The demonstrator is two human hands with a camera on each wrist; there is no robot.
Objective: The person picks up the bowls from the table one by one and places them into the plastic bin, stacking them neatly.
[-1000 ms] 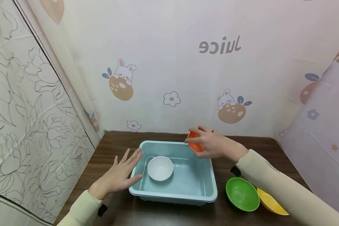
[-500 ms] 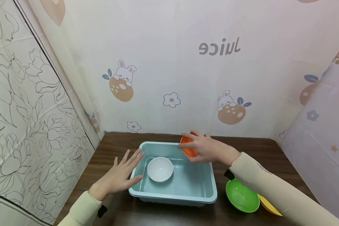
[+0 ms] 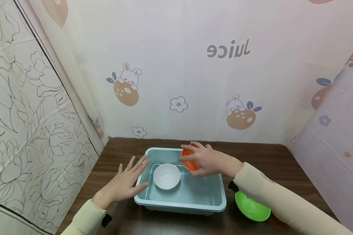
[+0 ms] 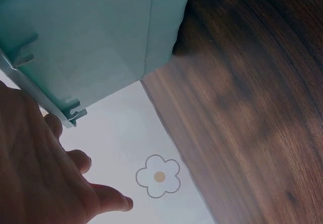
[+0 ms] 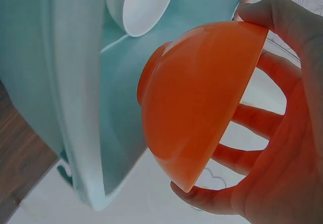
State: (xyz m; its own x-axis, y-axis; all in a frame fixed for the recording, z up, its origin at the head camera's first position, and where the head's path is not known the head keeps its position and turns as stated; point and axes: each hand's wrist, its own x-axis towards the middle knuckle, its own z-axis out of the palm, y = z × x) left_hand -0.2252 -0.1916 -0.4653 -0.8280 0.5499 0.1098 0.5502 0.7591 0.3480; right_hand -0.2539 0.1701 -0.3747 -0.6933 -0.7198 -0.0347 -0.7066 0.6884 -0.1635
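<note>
My right hand (image 3: 211,161) grips an orange bowl (image 5: 202,93) by its rim, thumb on one side and fingers spread along the other. The bowl hangs tilted over a pale blue plastic basin (image 3: 179,205), apart from its floor. Inside the basin, toward the left, a white bowl (image 3: 166,176) stands upright. My left hand (image 3: 122,184) is at the basin's left side with its fingers straight and spread, holding nothing. In the left wrist view its fingers (image 4: 108,198) lie beside the basin's rim; whether they touch it I cannot tell.
Right of the basin, a green bowl (image 3: 251,207) sits on the dark wooden table (image 3: 253,153). A yellow bowl (image 3: 277,216) beside it is mostly hidden by my right sleeve (image 3: 279,192). A printed curtain (image 3: 176,75) closes off the table's back edge.
My right hand has carried the orange bowl left and slightly nearer, from the basin's back right corner toward the white bowl. My sleeve now covers more of the yellow bowl. The left hand stays put.
</note>
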